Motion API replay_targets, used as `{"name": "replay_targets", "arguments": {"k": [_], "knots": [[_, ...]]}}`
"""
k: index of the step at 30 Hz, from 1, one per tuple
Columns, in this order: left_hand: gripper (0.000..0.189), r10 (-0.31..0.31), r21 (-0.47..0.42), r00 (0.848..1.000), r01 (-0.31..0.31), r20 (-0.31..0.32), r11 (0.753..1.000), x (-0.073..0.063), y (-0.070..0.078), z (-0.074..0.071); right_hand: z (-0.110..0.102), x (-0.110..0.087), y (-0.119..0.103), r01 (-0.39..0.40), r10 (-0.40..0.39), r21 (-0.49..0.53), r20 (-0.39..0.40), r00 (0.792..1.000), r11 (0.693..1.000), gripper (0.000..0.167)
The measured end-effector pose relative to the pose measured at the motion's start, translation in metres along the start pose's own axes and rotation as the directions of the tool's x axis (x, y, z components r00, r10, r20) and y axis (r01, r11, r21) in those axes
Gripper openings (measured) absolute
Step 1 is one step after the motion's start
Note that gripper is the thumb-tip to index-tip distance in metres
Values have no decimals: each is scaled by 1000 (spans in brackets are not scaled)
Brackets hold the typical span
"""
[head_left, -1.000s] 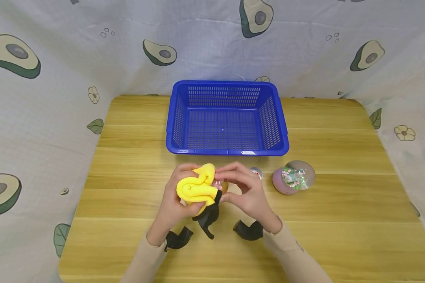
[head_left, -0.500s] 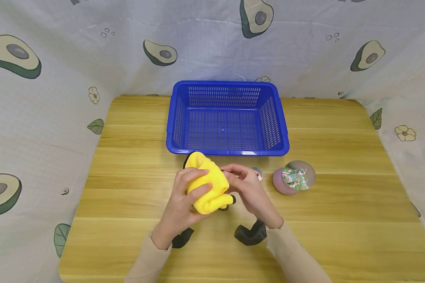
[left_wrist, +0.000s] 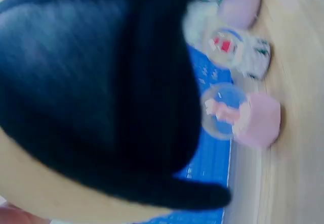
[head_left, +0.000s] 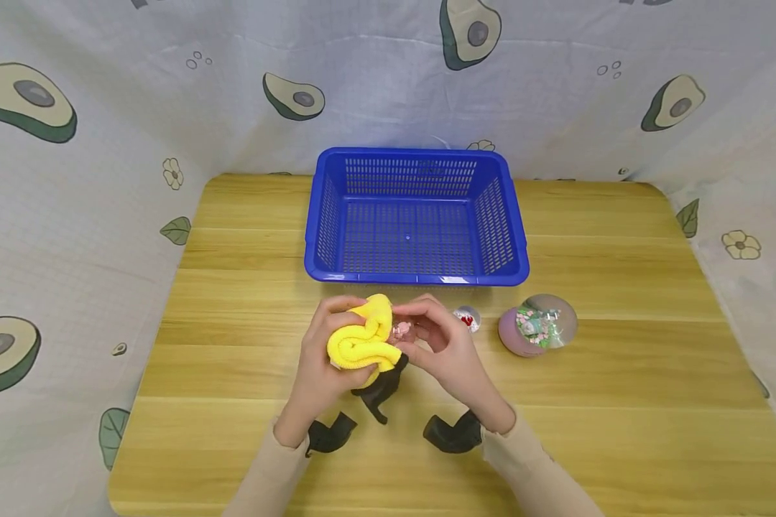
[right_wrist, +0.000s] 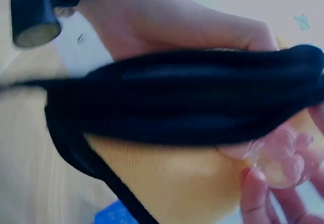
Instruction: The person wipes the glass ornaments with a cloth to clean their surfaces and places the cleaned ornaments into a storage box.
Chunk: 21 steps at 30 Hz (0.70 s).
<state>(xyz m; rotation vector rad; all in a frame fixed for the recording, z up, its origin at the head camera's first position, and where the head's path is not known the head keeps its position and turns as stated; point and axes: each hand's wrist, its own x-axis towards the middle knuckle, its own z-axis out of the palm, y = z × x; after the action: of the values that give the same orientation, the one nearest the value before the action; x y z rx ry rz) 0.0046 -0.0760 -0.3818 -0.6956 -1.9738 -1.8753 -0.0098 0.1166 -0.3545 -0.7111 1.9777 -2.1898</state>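
My left hand (head_left: 326, 359) grips a folded cloth (head_left: 362, 345), yellow on one side and dark on the other. The dark side (left_wrist: 96, 82) fills much of the left wrist view. Right against the cloth, my right hand (head_left: 442, 345) holds a small clear snow globe with a pink figure (right_wrist: 283, 155) between thumb and fingers. Its base is largely covered by the cloth in the right wrist view. A pink-based snow globe (left_wrist: 258, 118) stands on the table in the left wrist view. Beside it is a white-based globe with red inside (head_left: 468, 318).
A blue plastic basket (head_left: 307, 251) stands at the back of the wooden table (head_left: 233, 316), beyond both hands. To the right of the hands is a larger snow globe with a lilac base (head_left: 520, 337). Patterned white fabric (head_left: 388, 86) encloses the back and sides.
Half a second ago the cloth was turned over the globe and hid it. It has swung back to its folded pose of a second ago, and the pink figure shows again.
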Motion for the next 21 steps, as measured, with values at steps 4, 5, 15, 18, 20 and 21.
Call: {"name": "replay_targets", "arguments": {"k": [4, 5, 15, 18, 20, 21], "knots": [[42, -61, -147, 998, 60, 4, 987, 1, -1, -3, 3, -1, -1, 163, -161, -62, 40, 986, 985, 41], [41, -68, -172, 998, 68, 5, 983, 1, -1, -4, 4, -1, -1, 211, -207, -84, 51, 977, 974, 40], [38, -209, -464, 976, 209, 52, 861, -1, -8, -8, 6, 12, -1, 688, -641, -219, 253, 725, 692, 18], [42, -249, -483, 966, 251, 70, 839, -3, -7, -8, 4, 15, -2, 724, -668, -214, 284, 688, 656, 15], [45, -253, -448, 965, 256, 67, 857, -3, -6, -8, 3, 14, -1, 717, -664, -213, 275, 695, 663, 17], [46, -246, -419, 967, 249, 63, 873, -3, -5, -9, 3, 14, 0, 709, -659, -213, 263, 704, 672, 19]]}}
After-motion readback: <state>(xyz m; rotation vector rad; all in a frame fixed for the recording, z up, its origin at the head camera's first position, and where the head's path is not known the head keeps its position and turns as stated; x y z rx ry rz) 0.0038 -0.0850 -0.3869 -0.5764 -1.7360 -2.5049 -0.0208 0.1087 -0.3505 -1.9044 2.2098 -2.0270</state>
